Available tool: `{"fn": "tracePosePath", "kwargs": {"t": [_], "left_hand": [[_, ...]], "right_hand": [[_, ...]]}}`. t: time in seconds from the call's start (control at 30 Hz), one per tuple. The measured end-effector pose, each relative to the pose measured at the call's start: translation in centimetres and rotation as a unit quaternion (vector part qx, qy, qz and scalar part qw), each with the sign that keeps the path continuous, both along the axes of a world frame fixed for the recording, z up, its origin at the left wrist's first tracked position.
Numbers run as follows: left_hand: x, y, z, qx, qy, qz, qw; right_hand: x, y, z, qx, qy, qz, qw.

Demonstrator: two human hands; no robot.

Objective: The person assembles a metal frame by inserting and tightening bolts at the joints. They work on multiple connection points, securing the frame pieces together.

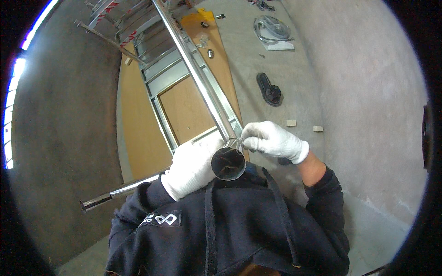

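A long shiny metal tube (200,80) runs from the far top down to my chest, its dark open end facing up at me. My left hand (193,163), in a white knitted glove, is closed round the tube just behind that end; its fingertips are hidden behind the metal. On the tube's other side is my right hand (274,140), also gloved. Its thumb and forefinger pinch together at the tube's side, close to the rim, on something too small to make out. A second metal tube (122,188) sticks out to the left behind my left forearm.
A metal frame with crossbars (159,110) lies on a tan board (133,133). Farther off stands scaffolding (110,37) by the left wall. To the right are a black slipper (268,89), a coil of clear hose (274,30), small pale blocks (291,123) and a grey wall (368,92).
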State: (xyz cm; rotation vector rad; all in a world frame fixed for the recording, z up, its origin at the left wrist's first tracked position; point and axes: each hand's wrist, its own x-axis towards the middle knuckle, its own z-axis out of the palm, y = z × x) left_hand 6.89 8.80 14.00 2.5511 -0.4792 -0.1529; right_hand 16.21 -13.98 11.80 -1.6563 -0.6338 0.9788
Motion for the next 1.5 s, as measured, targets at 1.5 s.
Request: {"fn": "tracePosePath", "kwargs": {"t": [1.5], "left_hand": [[1.5,-0.1,4.9,-0.200,0.305,0.040,0.930]], "right_hand": [[-5.3,-2.7,-5.9,0.282,0.315,-0.372,0.826]]}}
